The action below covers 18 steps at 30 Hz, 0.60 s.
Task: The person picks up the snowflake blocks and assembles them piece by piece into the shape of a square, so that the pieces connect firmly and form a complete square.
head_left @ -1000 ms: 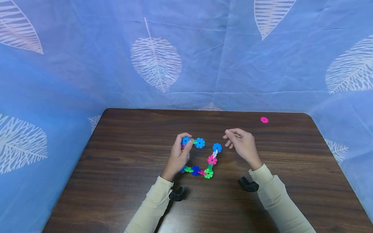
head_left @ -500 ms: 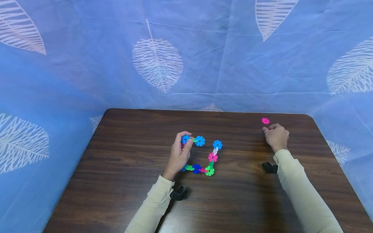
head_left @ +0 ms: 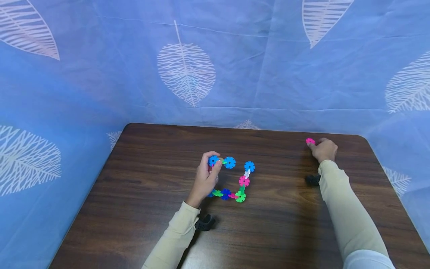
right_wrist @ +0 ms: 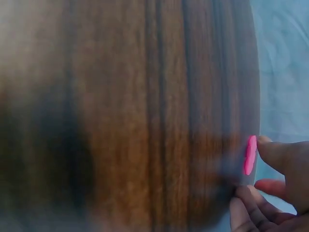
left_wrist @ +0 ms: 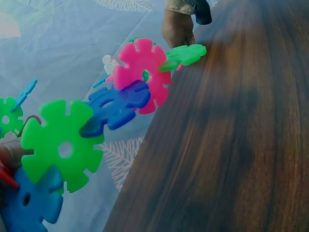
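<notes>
My left hand holds one end part of a chain of interlocking plastic snowflake discs, thumb at the front and fingers behind. The chain bends in an open loop of blue, green, pink and white pieces, some hidden by the hand. In the left wrist view a large green disc is slotted to blue ones. At the far right of the table my right hand pinches a loose pink snowflake disc. The right wrist view shows this disc edge-on at the thumb tip, with the other fingers curled below.
The dark wood-grain table has its back edge just beyond the pink disc. A blue cloth with white leaf prints hangs behind and at both sides. Black wrist devices sit under both wrists.
My right hand has moved from near the chain out to the far right and taken hold of the pink disc, which now looks slightly tilted. The left hand stays put with the chain.
</notes>
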Motion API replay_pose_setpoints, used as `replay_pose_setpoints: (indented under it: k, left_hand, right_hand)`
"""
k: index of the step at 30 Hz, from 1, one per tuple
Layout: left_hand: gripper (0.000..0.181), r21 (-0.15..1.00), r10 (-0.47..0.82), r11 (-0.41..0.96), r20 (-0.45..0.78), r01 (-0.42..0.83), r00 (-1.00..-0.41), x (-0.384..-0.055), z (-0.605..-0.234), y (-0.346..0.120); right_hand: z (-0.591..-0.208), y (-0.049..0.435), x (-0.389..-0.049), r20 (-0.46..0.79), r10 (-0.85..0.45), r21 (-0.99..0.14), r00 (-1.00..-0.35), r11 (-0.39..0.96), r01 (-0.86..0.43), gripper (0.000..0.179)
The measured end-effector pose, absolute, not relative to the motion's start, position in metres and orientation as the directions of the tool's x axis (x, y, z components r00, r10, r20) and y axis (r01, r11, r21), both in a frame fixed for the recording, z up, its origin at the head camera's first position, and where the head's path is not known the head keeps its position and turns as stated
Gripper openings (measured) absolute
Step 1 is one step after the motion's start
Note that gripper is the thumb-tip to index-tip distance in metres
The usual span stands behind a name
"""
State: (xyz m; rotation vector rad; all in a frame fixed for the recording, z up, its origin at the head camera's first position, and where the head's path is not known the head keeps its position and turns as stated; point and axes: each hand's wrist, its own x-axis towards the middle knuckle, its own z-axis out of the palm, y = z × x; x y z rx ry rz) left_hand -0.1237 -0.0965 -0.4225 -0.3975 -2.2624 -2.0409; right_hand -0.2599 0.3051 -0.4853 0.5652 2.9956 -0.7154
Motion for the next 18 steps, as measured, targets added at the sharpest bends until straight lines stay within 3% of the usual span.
replay_pose_setpoints:
  k: [8, 18]
  left_hand:
    - [0.027, 0.968, 0.133, 0.12, 0.205, 0.221, -0.97, -0.122, -0.42, -0.097]
    - [0.027, 0.955, 0.114, 0.137, 0.248, 0.262, -0.962, -0.126, -0.421, -0.099]
  right_hand:
    - [-0.485, 0.303, -0.271, -0.153, 0.403, -0.402, -0.902, 0.809, 0.429, 0.052]
    - [-0.486, 0.302, -0.276, -0.115, 0.438, -0.384, -0.892, 0.808, 0.446, 0.04]
